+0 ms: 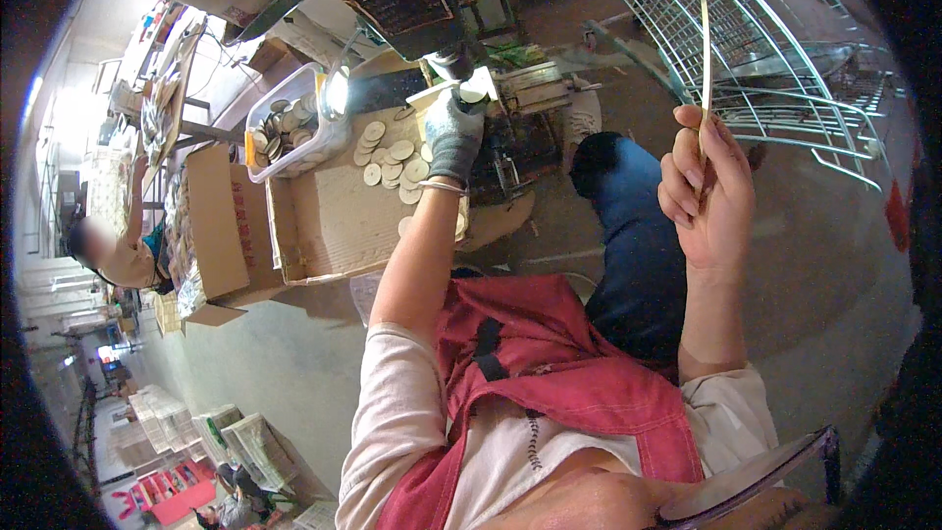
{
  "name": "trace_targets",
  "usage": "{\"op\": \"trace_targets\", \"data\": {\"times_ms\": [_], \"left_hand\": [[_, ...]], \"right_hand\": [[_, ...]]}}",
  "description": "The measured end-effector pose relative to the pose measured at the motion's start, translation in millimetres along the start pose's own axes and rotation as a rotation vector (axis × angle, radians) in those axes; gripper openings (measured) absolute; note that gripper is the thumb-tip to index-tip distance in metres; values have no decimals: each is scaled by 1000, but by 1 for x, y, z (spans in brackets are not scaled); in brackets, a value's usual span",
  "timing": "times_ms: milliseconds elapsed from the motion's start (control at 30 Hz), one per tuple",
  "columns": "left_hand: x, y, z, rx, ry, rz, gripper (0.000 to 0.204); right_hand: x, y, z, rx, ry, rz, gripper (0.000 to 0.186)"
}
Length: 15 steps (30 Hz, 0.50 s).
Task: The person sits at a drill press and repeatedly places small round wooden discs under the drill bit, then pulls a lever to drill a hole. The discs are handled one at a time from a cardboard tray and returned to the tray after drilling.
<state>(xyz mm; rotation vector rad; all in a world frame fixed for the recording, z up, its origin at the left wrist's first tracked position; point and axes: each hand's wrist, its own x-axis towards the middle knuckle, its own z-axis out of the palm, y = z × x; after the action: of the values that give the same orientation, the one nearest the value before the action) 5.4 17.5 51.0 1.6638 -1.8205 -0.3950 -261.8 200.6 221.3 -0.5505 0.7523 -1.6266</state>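
Note:
My left hand (pixel 455 135), in a grey and white work glove, is closed at the drill press, its fingertips on a pale round disc (pixel 474 91). The disc lies at a light-coloured fixture (pixel 427 98) below the machine's chuck (pixel 453 64). Part of the grip is hidden by the glove. Away to the right, my bare right hand (pixel 708 182) holds up a thin, long, pale stick (pixel 706 49), pinched between thumb and fingers and nearly upright. Several similar discs (pixel 391 165) lie loose in a shallow cardboard tray (pixel 329 226) left of my gloved hand.
A clear plastic bin (pixel 319 142) full of discs stands at the tray's far left. Beside it is an open cardboard box (pixel 218 221). Wire racks (pixel 746 59) rise at the far right. Another person (pixel 132 250) works at the far left.

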Motion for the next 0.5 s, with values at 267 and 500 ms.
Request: {"op": "trace_targets", "data": {"times_ms": [267,500], "left_hand": [[2,2,3,-77,-26,-43,25],[9,-19,17,-194,6,-171,23]], "right_hand": [[0,-1,1,41,-21,58,29],[3,2,7,69,-48,123,29]]}}
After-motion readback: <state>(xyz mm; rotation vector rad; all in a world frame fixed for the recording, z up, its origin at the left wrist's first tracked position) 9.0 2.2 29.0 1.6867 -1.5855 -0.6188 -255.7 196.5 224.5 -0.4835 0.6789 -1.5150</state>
